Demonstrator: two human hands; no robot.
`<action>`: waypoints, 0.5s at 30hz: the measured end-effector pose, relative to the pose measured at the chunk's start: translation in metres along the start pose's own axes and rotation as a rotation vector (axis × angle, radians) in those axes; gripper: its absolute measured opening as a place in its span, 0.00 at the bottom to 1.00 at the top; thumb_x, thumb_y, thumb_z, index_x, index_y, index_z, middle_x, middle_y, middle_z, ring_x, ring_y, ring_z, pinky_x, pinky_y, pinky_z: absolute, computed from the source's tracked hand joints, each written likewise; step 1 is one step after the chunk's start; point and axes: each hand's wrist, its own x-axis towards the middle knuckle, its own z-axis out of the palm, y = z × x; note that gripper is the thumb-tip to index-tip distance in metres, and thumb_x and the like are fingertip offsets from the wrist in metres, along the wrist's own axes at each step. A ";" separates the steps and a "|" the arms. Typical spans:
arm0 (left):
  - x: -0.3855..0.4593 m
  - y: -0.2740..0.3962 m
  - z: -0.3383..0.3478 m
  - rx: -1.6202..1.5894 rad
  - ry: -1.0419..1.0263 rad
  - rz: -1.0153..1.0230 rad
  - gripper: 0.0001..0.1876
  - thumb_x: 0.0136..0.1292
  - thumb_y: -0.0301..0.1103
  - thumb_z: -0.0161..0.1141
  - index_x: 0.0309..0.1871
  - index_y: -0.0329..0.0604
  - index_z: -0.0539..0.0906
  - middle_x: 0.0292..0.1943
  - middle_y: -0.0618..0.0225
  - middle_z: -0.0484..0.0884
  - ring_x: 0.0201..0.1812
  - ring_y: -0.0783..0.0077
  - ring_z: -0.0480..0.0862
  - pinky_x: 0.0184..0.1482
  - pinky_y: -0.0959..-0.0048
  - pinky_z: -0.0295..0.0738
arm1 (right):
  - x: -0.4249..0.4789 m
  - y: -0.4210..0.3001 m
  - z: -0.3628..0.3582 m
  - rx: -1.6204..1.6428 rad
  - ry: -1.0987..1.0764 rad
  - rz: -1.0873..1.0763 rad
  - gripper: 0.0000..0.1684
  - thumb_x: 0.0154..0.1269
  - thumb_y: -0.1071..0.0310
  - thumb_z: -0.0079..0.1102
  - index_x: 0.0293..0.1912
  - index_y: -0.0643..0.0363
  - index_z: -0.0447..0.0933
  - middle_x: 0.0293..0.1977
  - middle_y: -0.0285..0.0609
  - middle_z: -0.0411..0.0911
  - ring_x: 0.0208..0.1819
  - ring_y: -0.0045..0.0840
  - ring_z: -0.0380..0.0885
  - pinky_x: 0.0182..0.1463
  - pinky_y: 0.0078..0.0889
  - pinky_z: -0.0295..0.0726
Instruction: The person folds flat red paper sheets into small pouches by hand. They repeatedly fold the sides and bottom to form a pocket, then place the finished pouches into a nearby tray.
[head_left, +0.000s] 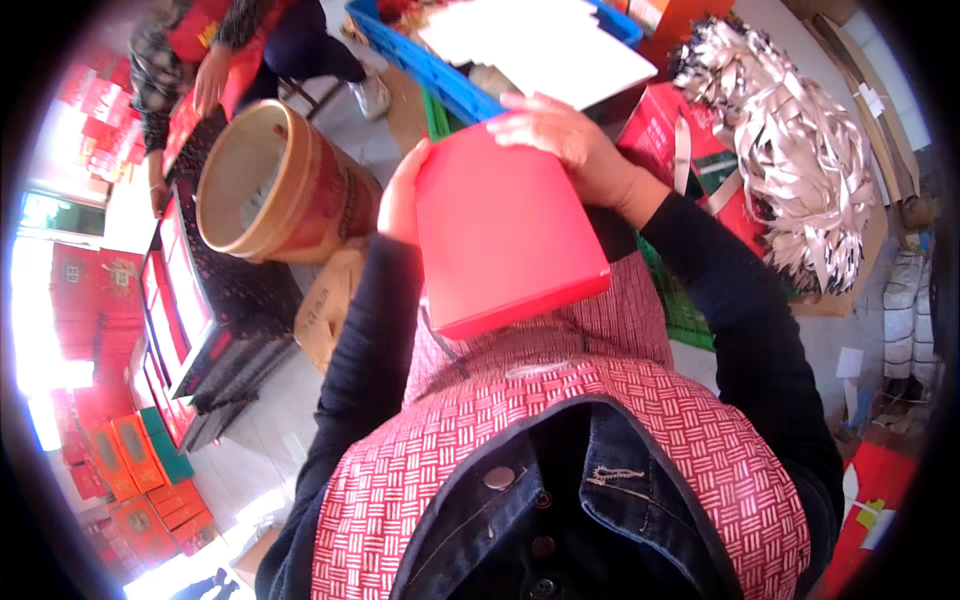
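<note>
A red box (506, 229) is held between my two hands above my lap, its smooth flat face turned up. My left hand (403, 196) presses along its left side near the far corner. My right hand (574, 146) lies over the far right corner, fingers spread on the top. Just beyond the box, white sheets (536, 49) lie in a blue plastic crate (420, 66). A large bundle of pale ribbons (799, 150) with dark tips is to the right, beside a red bag or box (660, 124).
A round bucket (289, 184) stands at the left, beside stacked dark trays or boxes (240, 360). Another person's hands (212, 79) are at the upper left. Green crates (679, 307) sit below the blue one. Orange boxes (139, 454) are stacked at the lower left.
</note>
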 end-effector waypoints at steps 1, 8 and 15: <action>0.000 0.007 -0.005 -0.021 -0.037 -0.008 0.23 0.73 0.48 0.49 0.54 0.33 0.78 0.47 0.58 0.84 0.46 0.64 0.84 0.53 0.67 0.78 | 0.004 0.002 0.007 0.098 0.061 -0.001 0.21 0.58 0.62 0.65 0.51 0.56 0.76 0.50 0.46 0.80 0.57 0.43 0.76 0.62 0.42 0.73; -0.048 -0.003 0.064 0.437 0.092 0.364 0.32 0.73 0.61 0.40 0.64 0.42 0.69 0.55 0.58 0.80 0.47 0.59 0.85 0.40 0.65 0.85 | 0.017 -0.058 -0.012 1.234 0.273 0.654 0.32 0.59 0.71 0.70 0.61 0.67 0.69 0.56 0.40 0.77 0.55 0.20 0.74 0.61 0.28 0.74; -0.059 -0.014 0.045 0.590 0.201 0.492 0.25 0.75 0.52 0.46 0.59 0.36 0.70 0.50 0.56 0.82 0.46 0.59 0.85 0.43 0.58 0.86 | 0.017 -0.072 0.019 1.231 0.381 0.811 0.24 0.62 0.71 0.66 0.57 0.65 0.71 0.51 0.40 0.78 0.52 0.19 0.76 0.58 0.29 0.76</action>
